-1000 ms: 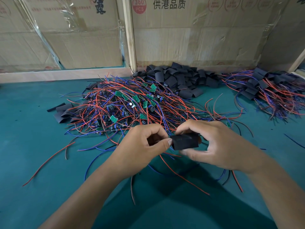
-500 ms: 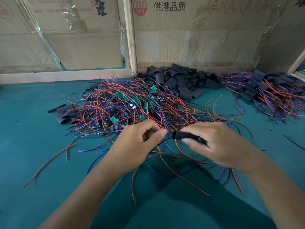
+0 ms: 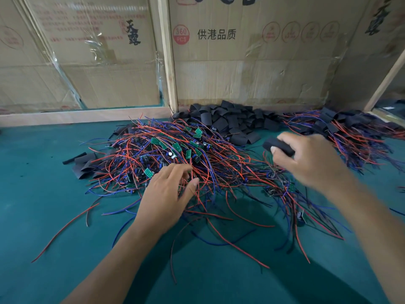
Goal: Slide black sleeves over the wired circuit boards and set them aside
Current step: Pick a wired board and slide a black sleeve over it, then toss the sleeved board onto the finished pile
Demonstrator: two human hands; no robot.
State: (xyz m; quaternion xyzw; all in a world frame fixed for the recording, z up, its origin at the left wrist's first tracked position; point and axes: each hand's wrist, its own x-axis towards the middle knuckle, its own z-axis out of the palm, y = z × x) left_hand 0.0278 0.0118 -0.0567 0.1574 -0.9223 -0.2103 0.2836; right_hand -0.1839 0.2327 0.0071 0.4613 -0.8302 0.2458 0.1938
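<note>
My right hand [image 3: 306, 163] grips a black sleeved board [image 3: 277, 145] and carries it above the table's right side, its red and blue wires trailing down below the hand. My left hand [image 3: 168, 194] reaches into the big tangle of wired circuit boards [image 3: 175, 154], fingers loosely spread over red and blue wires, holding nothing. Small green boards show in the heap. A pile of loose black sleeves [image 3: 228, 121] lies at the back against the cardboard. Finished sleeved boards [image 3: 350, 130] are heaped at the far right.
A few flat black sleeves [image 3: 83, 165] lie left of the tangle. Loose red and blue wires stray over the green table [image 3: 43, 194]. Cardboard boxes [image 3: 241, 69] and a wooden post [image 3: 168, 62] wall off the back.
My left hand let go of the sleeved board and moved to the wire tangle. My right hand carried the sleeved board up and to the right. The camera tilted upward.
</note>
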